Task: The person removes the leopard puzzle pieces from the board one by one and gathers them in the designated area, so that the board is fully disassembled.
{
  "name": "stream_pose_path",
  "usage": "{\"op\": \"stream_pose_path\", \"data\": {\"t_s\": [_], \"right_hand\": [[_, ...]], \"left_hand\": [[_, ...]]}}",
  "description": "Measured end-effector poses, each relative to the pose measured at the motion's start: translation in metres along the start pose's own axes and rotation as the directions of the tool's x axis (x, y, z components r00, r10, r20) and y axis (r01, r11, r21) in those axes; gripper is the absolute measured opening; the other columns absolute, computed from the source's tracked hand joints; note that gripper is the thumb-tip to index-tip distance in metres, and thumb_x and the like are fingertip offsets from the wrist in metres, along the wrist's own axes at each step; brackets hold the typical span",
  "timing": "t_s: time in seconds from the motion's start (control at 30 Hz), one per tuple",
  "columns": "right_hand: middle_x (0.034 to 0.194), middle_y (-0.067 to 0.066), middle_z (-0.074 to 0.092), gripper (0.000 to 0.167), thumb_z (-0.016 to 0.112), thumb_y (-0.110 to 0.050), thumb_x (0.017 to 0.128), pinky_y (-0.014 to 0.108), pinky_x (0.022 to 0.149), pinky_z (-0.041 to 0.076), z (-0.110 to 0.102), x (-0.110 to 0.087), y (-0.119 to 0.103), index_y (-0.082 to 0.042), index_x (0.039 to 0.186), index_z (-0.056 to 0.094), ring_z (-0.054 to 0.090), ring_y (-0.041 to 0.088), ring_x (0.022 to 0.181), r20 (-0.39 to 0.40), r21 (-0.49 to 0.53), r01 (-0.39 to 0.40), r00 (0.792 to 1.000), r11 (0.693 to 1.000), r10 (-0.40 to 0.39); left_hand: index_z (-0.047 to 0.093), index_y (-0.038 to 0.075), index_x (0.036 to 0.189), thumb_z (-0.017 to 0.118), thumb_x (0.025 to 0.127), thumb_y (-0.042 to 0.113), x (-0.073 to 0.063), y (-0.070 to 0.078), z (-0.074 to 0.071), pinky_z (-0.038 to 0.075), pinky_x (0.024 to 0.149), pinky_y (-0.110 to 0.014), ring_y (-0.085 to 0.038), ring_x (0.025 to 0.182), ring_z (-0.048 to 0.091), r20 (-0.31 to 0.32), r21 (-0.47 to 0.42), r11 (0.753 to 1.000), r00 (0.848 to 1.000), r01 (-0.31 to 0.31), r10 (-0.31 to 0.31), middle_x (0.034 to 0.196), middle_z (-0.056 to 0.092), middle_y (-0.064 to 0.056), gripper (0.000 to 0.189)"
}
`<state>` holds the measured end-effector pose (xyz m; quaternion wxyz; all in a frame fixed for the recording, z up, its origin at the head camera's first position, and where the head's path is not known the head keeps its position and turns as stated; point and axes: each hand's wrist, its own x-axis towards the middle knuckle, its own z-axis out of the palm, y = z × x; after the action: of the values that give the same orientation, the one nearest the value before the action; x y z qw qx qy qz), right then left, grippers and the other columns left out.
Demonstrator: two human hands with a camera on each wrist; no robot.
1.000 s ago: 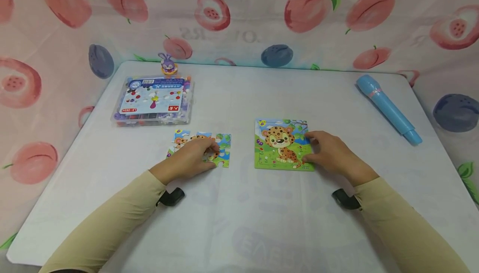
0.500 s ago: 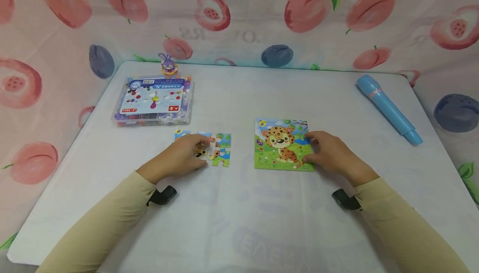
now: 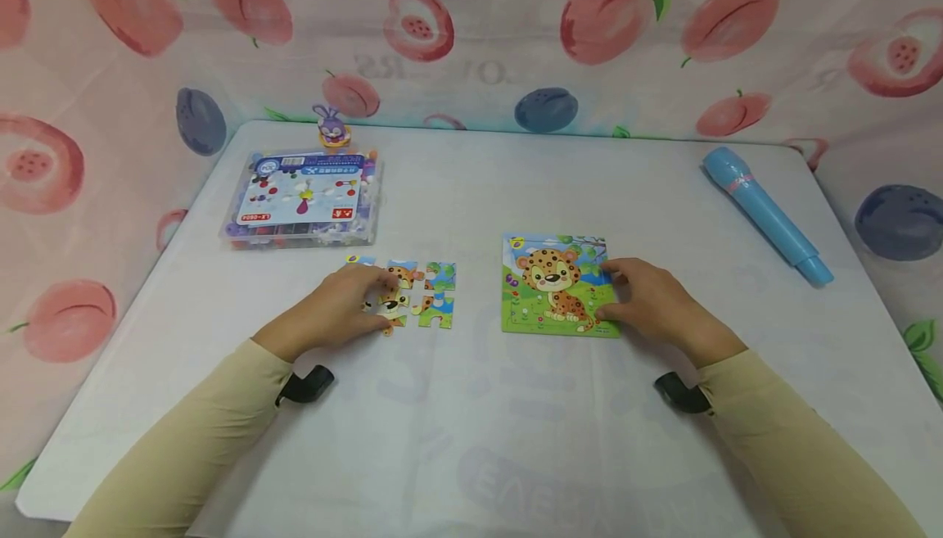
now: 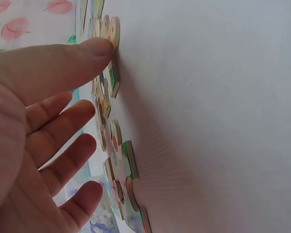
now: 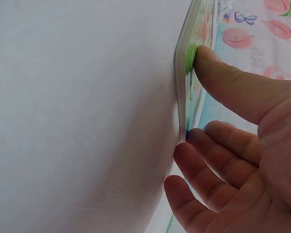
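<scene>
My left hand (image 3: 331, 309) hovers low over a loose group of jigsaw pieces (image 3: 438, 310), covering the left ones. In the left wrist view its thumb (image 4: 89, 51) overlaps the edge of one piece, and the other fingers are relaxed and spread. A leopard piece (image 3: 393, 302) shows between thumb and forefinger. To the right lies a square leopard puzzle board (image 3: 552, 276), flat and bordered in green and blue. At its right edge is my right hand (image 3: 651, 305). The right wrist view has the thumb (image 5: 228, 80) on the board's face, with relaxed fingertips by its edge.
A clear plastic case (image 3: 302, 198) with a printed label sits at the back left, and a purple rabbit figure (image 3: 332, 127) stands behind it. A blue toy microphone (image 3: 766, 214) lies at the back right. Fruit-print cloth (image 3: 471, 30) backs the white table (image 3: 471, 440).
My left hand has drawn leftward across the jigsaw pieces, uncovering the middle ones and leaving the right-hand ones in place. My right hand and the board have stayed still.
</scene>
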<state>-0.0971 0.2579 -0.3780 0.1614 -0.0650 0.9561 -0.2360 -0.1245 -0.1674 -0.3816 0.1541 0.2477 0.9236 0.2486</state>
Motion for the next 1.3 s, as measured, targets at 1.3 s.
{"op": "stream_pose_path", "data": {"t_s": [1.3], "right_hand": [[0.133,0.03,0.052,0.073,0.078,-0.023,0.088,0.062,0.109,0.031,0.0,0.001,0.0,0.006,0.145,0.043,0.042,0.047,0.131,0.011,0.001,-0.012,1.0,1.0,0.012]], "left_hand": [[0.056,-0.002,0.132,0.08,0.085,0.014,0.011,-0.002,-0.006,0.039,0.107,-0.049,-0.033,0.124,0.051,0.062,-0.004,0.999,0.997,0.04,-0.04,0.128,0.06,-0.014,0.055]]}}
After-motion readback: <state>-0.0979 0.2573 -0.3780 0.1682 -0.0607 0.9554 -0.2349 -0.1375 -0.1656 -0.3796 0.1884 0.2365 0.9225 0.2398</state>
